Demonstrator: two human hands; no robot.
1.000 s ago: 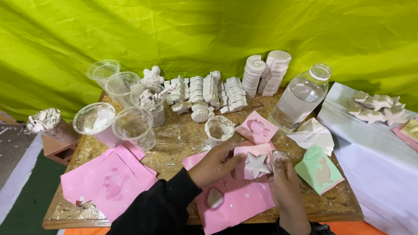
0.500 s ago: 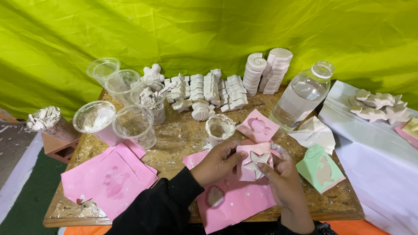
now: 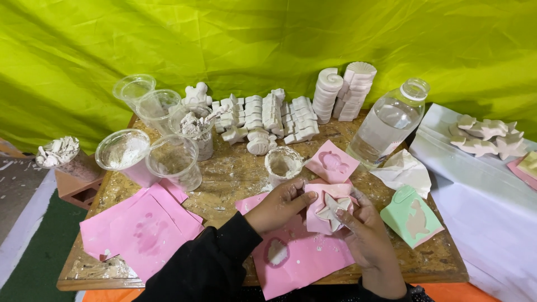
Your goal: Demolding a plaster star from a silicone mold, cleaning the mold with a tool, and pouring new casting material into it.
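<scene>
Pink star mould (image 3: 330, 208) gripped between left hand (image 3: 279, 206) and right hand (image 3: 363, 235).

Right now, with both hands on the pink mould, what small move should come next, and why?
Probably keep bending the edges of the pink mould back, so the white star cast comes free. The left hand grips the mould's left edge and the right hand has fingers at the star, which still sits in its cavity. Peeling gently seems safer than pulling on a thin star arm.

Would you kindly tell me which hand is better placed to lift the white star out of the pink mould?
Probably the right hand: its fingers touch the star, while the left hand grips the mould edge.
</scene>
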